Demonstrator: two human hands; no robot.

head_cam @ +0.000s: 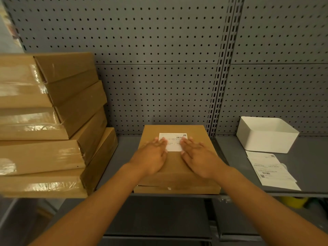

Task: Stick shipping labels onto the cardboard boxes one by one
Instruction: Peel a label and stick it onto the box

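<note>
With my left hand [154, 153] and right hand [197, 155] both in a flat, open grip on the label [174, 142] atop the middle box [177, 167] on the shelf [310, 157], I should smooth outward, pressing edges firmly.

Brown boxes [53, 121], white label [174, 142], white bin [266, 134], grey perforated panel [159, 50]
</note>
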